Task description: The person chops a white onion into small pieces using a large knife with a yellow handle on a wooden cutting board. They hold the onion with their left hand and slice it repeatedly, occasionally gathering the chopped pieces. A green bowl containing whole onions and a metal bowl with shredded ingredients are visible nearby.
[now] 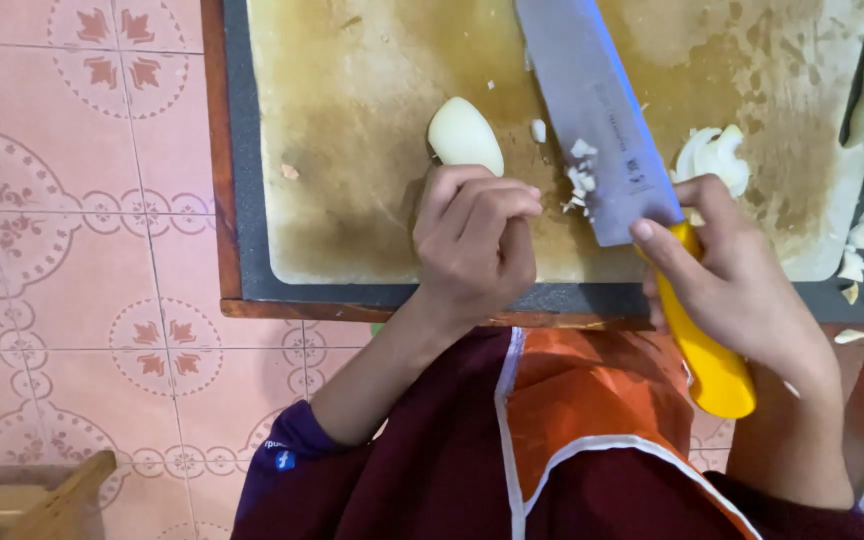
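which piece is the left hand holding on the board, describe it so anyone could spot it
On the stained pale cutting board, look left of the wide knife blade. At the fingertips of the left hand lies a smooth, whole, cream-white garlic clove. Unlike the tiny minced bits by the blade, it is one large rounded piece.

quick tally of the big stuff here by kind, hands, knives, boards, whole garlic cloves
hands: 2, left hand and right hand
knives: 1, knife with a yellow handle, in the right hand
cutting boards: 1, cutting board
whole garlic cloves: 1, garlic clove at the left fingertips
total: 5
Chopped bits and peel scraps are too many to count.
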